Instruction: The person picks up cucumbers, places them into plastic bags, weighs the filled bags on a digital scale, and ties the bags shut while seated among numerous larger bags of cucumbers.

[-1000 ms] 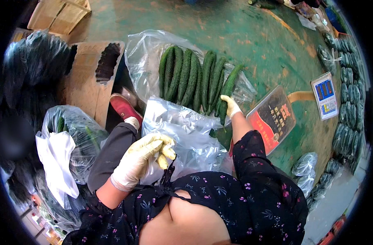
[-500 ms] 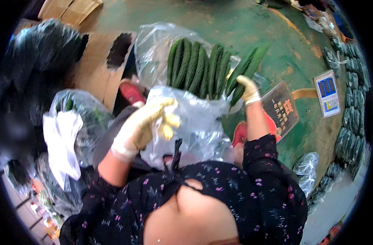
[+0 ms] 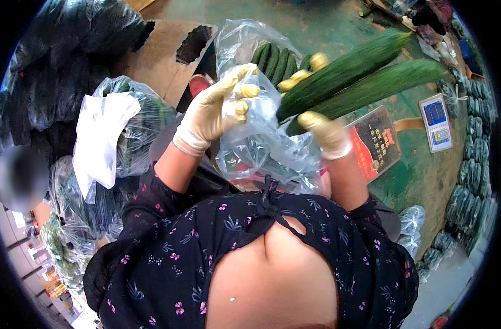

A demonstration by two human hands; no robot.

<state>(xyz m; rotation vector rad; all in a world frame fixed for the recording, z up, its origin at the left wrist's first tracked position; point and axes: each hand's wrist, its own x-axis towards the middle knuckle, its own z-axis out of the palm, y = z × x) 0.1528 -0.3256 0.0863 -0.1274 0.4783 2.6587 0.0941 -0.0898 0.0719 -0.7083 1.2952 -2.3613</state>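
Observation:
Both hands wear pale gloves with yellow fingers. My right hand (image 3: 328, 137) grips two long green cucumbers (image 3: 343, 74), raised and slanting up to the right; its fingers wrap over and under their near ends. My left hand (image 3: 215, 107) is held up with its fingers curved and apart, nothing visible between them. Below and between the hands spreads a clear plastic bag (image 3: 250, 156), crumpled over my lap. Beyond it several more cucumbers (image 3: 278, 63) lie side by side on clear plastic (image 3: 237, 41), partly hidden by the bag and my right hand.
A digital scale display (image 3: 436, 122) and its flat platform (image 3: 376, 145) stand to the right. Packed bags of cucumbers (image 3: 470, 192) line the right edge. At left are a bagged bundle (image 3: 146, 115) under white bags (image 3: 105, 134), a cardboard box (image 3: 152, 49) and dark plastic-covered stacks (image 3: 58, 55).
My right hand has lifted the two cucumbers up toward me from beside the row. The left hand has moved up and right, its fingers apart. The view has shifted slightly.

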